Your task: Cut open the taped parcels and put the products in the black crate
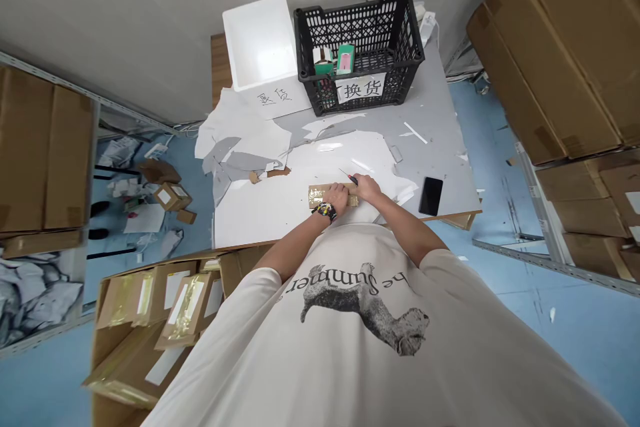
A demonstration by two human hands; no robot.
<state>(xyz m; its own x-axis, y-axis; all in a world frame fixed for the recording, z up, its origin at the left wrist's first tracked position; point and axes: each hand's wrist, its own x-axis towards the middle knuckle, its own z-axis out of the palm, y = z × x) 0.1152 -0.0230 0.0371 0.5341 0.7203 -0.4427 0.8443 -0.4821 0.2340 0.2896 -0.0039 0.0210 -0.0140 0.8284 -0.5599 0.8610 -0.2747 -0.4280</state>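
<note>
A small cardboard box (316,196) wrapped in shiny tape lies near the front edge of the table. My left hand (337,196), with a dark watch at the wrist, is over the box and holds it down, fingers curled on its top. At the box's right end, my right hand (367,187) is closed round a slim pointed tool (353,179) with a red and black handle. Its thin metal tip points up and left, away from the box. The box's middle is hidden under my left hand.
A black plastic crate (360,90) holding small green boxes and a white foam box (265,77) stand at the back. A phone (431,196) lies at right. Torn white sheeting (250,207) covers the table. A carton of taped parcels (150,320) is at lower left.
</note>
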